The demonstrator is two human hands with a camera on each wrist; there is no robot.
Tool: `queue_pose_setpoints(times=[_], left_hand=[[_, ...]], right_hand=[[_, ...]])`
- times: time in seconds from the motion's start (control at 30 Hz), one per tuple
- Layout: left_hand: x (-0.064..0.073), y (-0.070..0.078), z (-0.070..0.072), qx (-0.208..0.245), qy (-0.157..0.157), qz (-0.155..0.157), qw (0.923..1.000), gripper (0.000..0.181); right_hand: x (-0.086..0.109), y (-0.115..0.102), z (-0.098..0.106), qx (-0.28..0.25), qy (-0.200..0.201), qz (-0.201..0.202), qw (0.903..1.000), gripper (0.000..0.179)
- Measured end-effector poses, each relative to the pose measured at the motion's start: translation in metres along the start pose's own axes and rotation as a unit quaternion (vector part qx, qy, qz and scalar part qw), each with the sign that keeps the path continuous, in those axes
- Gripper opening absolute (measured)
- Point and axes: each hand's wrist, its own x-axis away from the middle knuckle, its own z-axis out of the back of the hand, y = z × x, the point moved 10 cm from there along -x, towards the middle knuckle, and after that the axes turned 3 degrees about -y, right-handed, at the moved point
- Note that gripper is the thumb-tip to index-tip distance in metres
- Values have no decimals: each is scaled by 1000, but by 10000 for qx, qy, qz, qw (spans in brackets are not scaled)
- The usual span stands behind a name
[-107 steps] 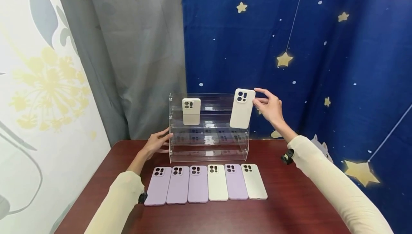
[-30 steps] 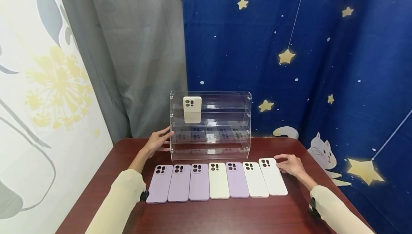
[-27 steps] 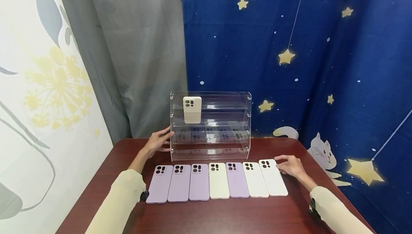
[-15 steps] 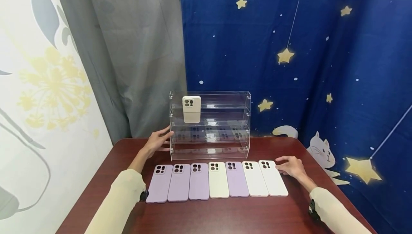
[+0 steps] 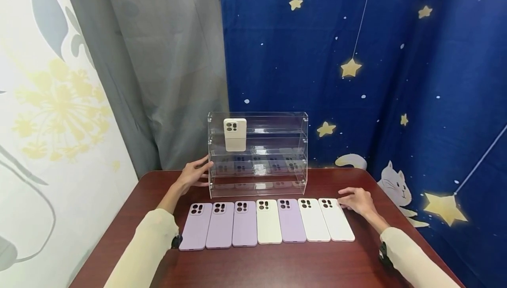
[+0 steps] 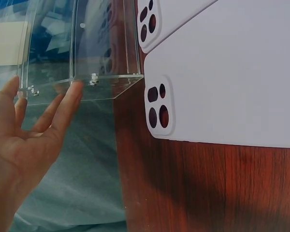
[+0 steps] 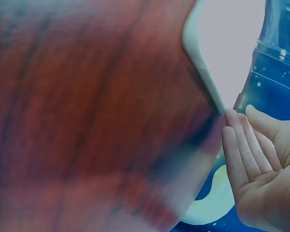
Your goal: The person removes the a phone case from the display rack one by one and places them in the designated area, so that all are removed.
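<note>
My left hand (image 5: 194,175) rests its fingertips against the left side panel of a clear acrylic tiered display stand (image 5: 259,187); in the left wrist view its fingers (image 6: 63,111) are nearly straight. One cream phone case (image 5: 236,145) leans upright in the stand's upper left. In front, a row of phone cases lies flat, camera cutouts facing the stand. The rightmost, a white phone case (image 5: 336,224), has my right hand (image 5: 358,201) at its upper right edge. Extended fingertips touch that edge in the right wrist view, the thumb (image 7: 261,121) apart from it.
Left of the white case lie another white case (image 5: 314,224), a lilac case (image 5: 293,224), a cream case (image 5: 269,226) and several lilac cases (image 5: 222,230). They rest on a dark red wooden table (image 5: 277,266). Grey and blue curtains (image 5: 277,59) hang behind.
My right hand has brought a white case down from the stand's upper right to the row's right end, nudged it straight, and now its thumb has lifted away. My left hand stays put.
</note>
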Motion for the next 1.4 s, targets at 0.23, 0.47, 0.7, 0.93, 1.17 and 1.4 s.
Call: queue_pose_setpoints(times=[0.23, 0.47, 0.7, 0.93, 1.17, 1.4], left_hand=[[1, 1, -1, 43, 15, -14, 10000, 68], [-1, 5, 0, -41, 87, -56, 9999, 68], [-1, 4, 3, 9, 156, -60, 9999, 66], [-1, 4, 4, 63, 169, -167, 9997, 60], [1, 4, 5, 75, 222, -166, 9996, 59], [0, 3, 6, 74, 234, -153, 9996, 59]], right_hand=[[-11, -24, 3, -189, -117, 195, 9996, 34], [-29, -50, 5, -187, -163, 490, 9985, 35], [-46, -87, 8, -91, -220, 792, 9966, 33], [-62, -127, 14, -25, -156, 949, 9954, 35], [-78, -164, 16, 121, 43, 1202, 9927, 35], [-89, -195, 12, 217, 104, 1386, 9901, 35]])
